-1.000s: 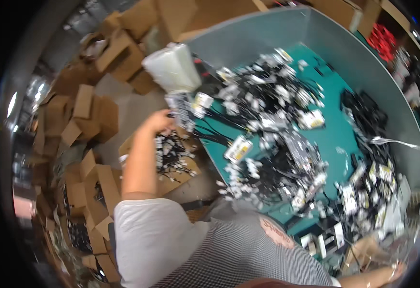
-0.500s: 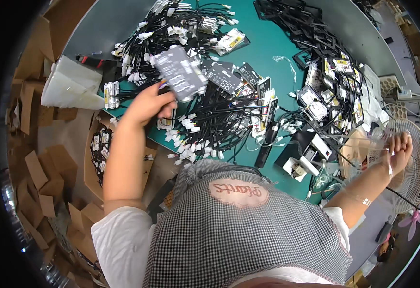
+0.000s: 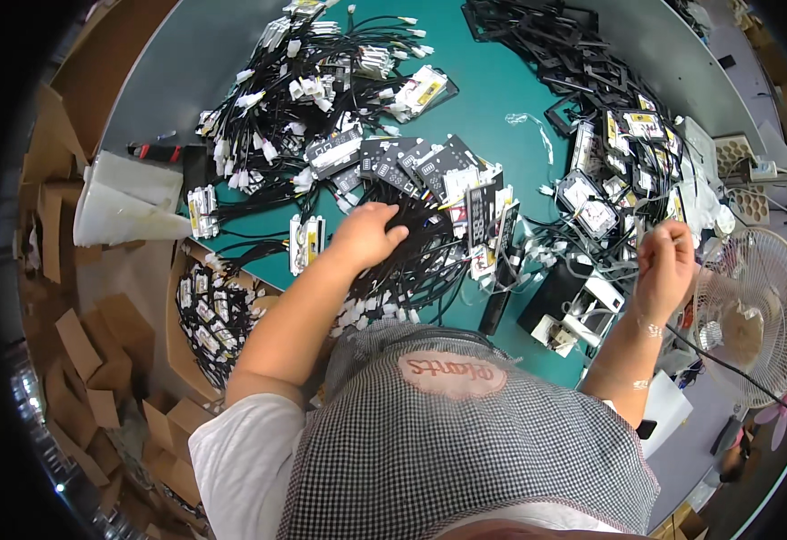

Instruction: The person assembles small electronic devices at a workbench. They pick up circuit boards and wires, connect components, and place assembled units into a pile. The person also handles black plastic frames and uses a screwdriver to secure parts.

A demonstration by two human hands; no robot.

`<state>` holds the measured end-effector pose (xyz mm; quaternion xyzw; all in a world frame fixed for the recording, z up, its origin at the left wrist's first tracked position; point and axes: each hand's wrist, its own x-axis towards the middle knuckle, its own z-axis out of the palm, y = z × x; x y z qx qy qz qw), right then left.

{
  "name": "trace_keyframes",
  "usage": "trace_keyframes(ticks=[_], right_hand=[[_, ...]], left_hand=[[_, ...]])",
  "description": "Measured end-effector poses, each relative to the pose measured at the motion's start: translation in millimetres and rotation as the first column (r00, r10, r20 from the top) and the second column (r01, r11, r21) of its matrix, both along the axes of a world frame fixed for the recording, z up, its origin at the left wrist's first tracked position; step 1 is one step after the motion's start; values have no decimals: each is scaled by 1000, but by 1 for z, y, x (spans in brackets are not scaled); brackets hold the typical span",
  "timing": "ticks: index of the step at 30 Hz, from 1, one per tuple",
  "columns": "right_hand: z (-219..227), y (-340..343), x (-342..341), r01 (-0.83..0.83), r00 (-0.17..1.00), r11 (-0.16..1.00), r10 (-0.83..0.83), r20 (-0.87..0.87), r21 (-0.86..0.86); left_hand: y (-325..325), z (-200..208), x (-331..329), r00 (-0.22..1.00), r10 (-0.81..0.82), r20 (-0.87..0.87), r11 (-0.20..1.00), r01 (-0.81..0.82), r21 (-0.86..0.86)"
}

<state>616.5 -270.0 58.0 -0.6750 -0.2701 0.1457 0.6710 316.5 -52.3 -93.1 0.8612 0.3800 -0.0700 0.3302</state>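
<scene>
My left hand (image 3: 366, 238) reaches over a bundle of black cables (image 3: 416, 243), thumb apart from the fingers. Its fingertips touch the cables, and nothing plainly sits in its grip. Just beyond lie several dark display boards (image 3: 402, 166) with white printed marks, overlapping in a row. More boards (image 3: 482, 216) stand on edge at the bundle's right end, and white plugs (image 3: 375, 310) end the cables on the near side. My right hand (image 3: 666, 270) is raised at the right with its fingers pinched together. What they hold, if anything, is too small to make out.
A heap of wired modules (image 3: 276, 108) lies at the back left, black plastic frames (image 3: 547, 45) at the back right. A white and black device (image 3: 583, 306) stands near my right forearm, with a fan (image 3: 754, 315) beyond. At the left are a plastic-wrapped roll (image 3: 128, 202) and cardboard boxes (image 3: 96, 342).
My left hand has let go of a grey display board and moved right and nearer, onto the cables. My right hand has swung left from in front of the fan.
</scene>
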Motion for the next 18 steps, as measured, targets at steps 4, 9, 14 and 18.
trace_keyframes(ticks=[4,9,14,18], right_hand=[[-16,12,-1,-9,1000,993,7,-16,-120],[-28,28,3,-37,996,980,51,66,-198],[-37,34,13,-156,985,969,137,-106,-190],[-47,38,20,-171,981,962,147,-126,-214]], left_hand=[[48,41,15,959,174,223,981,-189,50],[116,41,46,918,210,337,956,-266,127],[178,7,107,970,22,243,901,-125,416],[227,-38,157,997,-82,-9,888,77,453]])
